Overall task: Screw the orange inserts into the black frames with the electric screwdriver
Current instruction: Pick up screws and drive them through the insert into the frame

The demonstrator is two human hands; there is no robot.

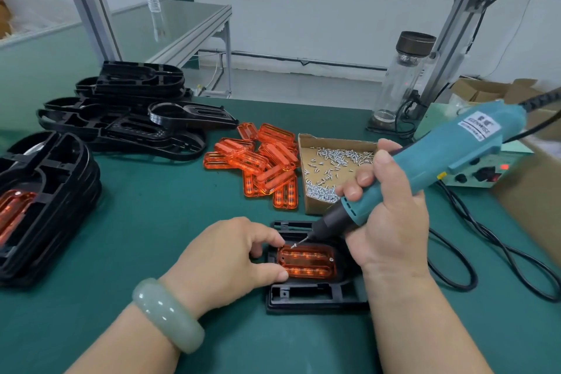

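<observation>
Head view, green mat [151, 222], white wall [303, 9], left hand [224, 255] pinching orange insert [306, 263], right hand [388, 222] gripping screwdriver [440, 158]

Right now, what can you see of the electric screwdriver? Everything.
The electric screwdriver has a teal plastic body with a white label, a dark grey nose and a thin metal bit; a black cable leaves its rear. It slants, tip down-left, rear up-right. The right hand grips its lower body. The bit tip meets a screw at the upper-left corner of the orange insert seated in the black frame. The left hand pinches that insert's left end.
</observation>
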